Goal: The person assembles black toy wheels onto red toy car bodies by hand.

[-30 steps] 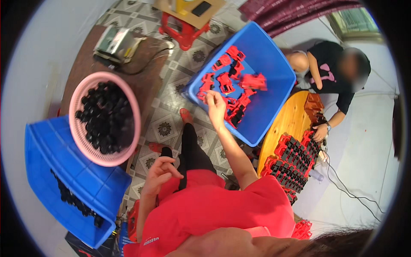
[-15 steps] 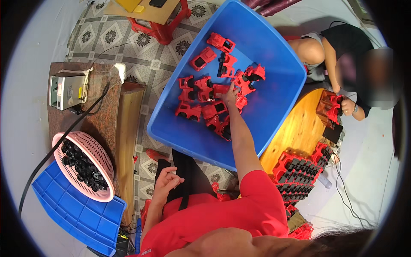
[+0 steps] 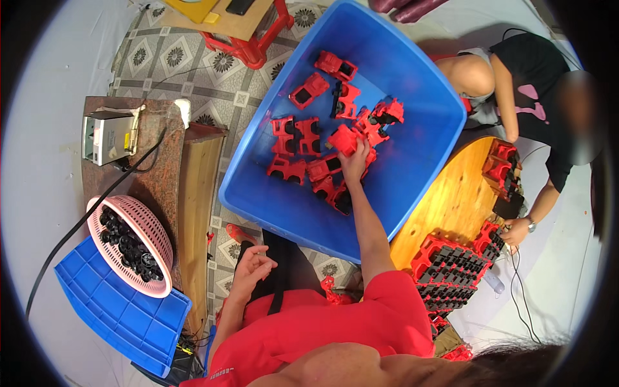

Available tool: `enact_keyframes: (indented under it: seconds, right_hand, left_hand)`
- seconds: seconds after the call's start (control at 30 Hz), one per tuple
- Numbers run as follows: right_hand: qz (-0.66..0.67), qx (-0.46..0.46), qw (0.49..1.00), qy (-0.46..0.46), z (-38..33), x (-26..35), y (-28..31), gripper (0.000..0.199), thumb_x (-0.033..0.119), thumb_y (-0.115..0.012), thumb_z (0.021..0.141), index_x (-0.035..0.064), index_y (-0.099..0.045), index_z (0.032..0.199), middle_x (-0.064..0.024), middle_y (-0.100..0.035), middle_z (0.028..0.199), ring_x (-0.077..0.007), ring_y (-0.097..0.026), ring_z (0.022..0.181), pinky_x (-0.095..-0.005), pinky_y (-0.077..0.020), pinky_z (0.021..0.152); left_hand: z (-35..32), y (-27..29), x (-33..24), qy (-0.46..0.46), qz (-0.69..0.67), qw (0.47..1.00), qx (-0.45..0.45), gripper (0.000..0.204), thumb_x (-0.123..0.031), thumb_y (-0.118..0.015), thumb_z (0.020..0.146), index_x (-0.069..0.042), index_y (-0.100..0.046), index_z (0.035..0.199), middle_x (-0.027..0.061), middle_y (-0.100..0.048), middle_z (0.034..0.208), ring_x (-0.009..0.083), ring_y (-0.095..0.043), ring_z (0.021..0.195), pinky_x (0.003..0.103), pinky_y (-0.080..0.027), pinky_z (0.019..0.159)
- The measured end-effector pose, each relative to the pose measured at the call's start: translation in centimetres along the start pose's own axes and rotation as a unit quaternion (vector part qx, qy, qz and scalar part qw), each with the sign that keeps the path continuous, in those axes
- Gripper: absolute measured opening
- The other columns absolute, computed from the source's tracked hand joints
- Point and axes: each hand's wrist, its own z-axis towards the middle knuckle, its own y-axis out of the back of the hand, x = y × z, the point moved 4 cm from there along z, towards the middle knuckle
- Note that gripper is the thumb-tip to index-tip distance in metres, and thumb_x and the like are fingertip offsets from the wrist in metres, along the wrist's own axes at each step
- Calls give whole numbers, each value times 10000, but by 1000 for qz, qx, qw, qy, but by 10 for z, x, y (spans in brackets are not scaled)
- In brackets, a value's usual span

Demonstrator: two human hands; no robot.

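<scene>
Reaching into the big blue tub (image 3: 412, 168), my right hand (image 3: 356, 164) has its fingers closed around a red toy car body (image 3: 343, 138), atop the heap of red shells; I can't tell which way its long axis runs. My left hand (image 3: 253, 267) rests loosely curled on my lap, holding nothing.

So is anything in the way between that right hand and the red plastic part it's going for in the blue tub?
Nothing visible. The right hand is already in the blue tub with its fingers on a red part at the top of the pile. The left hand rests on the lap.
</scene>
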Motion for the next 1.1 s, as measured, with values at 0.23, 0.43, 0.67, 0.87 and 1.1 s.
enact_keyframes:
  seconds: [0.23, 0.43, 0.67, 0.87, 1.1]
  right_hand:
    - [440, 183, 879, 11, -100, 176, 143, 511, 166, -831, 745, 5, -564, 1149, -85, -682, 1023, -154, -638, 882, -314, -512, 820]
    - [247, 297, 894, 228, -236, 335, 212, 608, 320, -821, 721, 30, -570, 1194, -115, -613, 921, -277, -610, 794, -383, -491, 742]
    - [344, 461, 526, 626, -391, 454, 185, 275, 143, -696, 810, 55, -639, 1064, -81, -611, 1016, -270, -590, 961, -423, -430, 933]
    - [245, 532, 693, 420, -437, 540, 31, 167, 106, -626, 870, 4, -663, 997, -155, -652, 916, -291, -653, 802, -333, -510, 750]
    - [-265, 346, 708, 556, -472, 587, -116, 455, 415, -731, 787, 87, -668, 1096, -165, -694, 1053, -344, -662, 1007, -428, -530, 841]
  left_hand:
    - [-45, 0, -46, -200, 53, 978, -42, 572, -157, -655, 901, -40, -389, 1394, 148, -548, 1277, 212, -518, 1185, 334, -428, 972]
    - [-123, 26, -75, -470, 287, 818, -167, 1059, -417, -755, 771, -59, -124, 1542, 174, -219, 1540, 363, -266, 1416, 430, -258, 1138]
    - [-174, 182, 22, -459, -390, 763, -234, 630, -221, -728, 870, -59, -394, 1378, 89, -570, 1254, 216, -616, 1078, 355, -515, 932]
    - [-248, 244, 90, -399, -453, 744, -288, 572, -90, -739, 823, -49, -459, 1320, 67, -606, 1179, 200, -625, 1059, 344, -523, 920]
    - [-278, 281, 107, -441, -526, 701, -194, 508, -206, -656, 909, -55, -448, 1347, 76, -593, 1230, 200, -597, 1124, 372, -472, 991]
